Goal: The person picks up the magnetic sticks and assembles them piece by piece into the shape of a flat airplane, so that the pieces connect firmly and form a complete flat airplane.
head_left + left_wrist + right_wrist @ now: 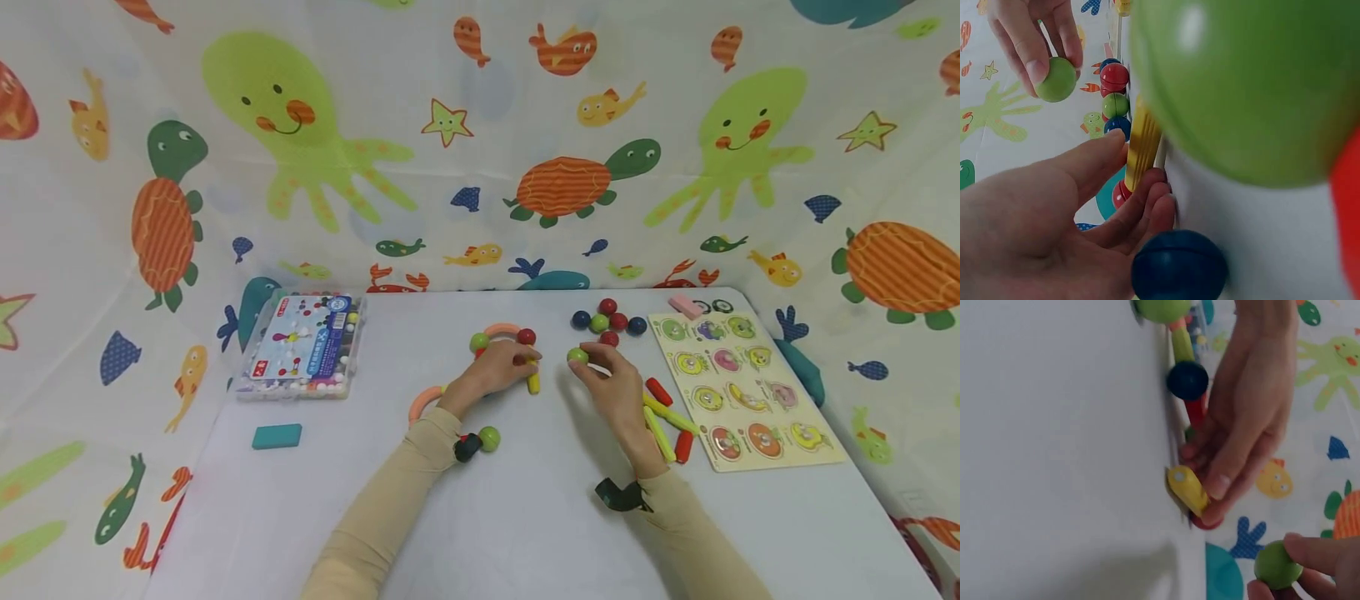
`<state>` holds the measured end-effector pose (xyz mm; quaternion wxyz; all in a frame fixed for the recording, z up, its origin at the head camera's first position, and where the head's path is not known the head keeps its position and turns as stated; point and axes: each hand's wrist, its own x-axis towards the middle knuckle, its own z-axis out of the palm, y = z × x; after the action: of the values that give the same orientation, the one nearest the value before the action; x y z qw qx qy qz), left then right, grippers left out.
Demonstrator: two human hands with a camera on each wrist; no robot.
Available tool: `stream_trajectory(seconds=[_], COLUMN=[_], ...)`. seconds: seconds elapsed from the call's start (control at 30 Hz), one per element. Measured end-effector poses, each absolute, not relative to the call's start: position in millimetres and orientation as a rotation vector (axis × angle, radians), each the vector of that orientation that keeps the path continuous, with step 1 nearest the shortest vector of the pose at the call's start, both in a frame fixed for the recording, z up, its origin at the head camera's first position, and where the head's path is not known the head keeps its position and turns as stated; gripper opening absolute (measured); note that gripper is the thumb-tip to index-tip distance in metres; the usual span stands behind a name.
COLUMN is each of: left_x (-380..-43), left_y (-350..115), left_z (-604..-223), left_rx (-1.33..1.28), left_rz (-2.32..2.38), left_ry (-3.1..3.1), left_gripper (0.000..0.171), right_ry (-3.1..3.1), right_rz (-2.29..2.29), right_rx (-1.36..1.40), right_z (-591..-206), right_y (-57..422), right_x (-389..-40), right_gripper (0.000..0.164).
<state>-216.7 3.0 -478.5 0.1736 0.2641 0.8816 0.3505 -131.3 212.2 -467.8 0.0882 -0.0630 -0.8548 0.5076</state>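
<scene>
My left hand pinches a yellow ribbed stick between thumb and fingers, low over the table. A red ball sits at the stick's far end. Raised to the right, my right hand grips a green ball in its fingertips. Around the left hand and forearm lies a partly hidden figure of balls and rods: a green ball beside an orange arc, another orange arc, and a nearer green ball. A dark blue ball shows between rods in the right wrist view.
Loose red, green and dark blue balls cluster at the back. Yellow and red sticks lie beside a fruit puzzle board on the right. A clear boxed set and a teal block are at left.
</scene>
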Motion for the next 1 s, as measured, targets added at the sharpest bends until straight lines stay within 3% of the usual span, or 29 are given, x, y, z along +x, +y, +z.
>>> stream_trajectory(seconds=[0.4,1.0], left_x=[-217,-216], left_y=[1,-1], left_z=[-480,-479], left_rx=[0.772,0.778], left_rz=[1.043,1.041], left_ry=[2.497,2.517], left_gripper=[0.031,0.032], right_ry=[-2.71,-2.74], right_rz=[1.511,1.421], right_rx=[-0.093,-0.064], right_z=[-489,-500], right_y=[182,168], right_x=[-108,-113], right_gripper=[0.033,0.031])
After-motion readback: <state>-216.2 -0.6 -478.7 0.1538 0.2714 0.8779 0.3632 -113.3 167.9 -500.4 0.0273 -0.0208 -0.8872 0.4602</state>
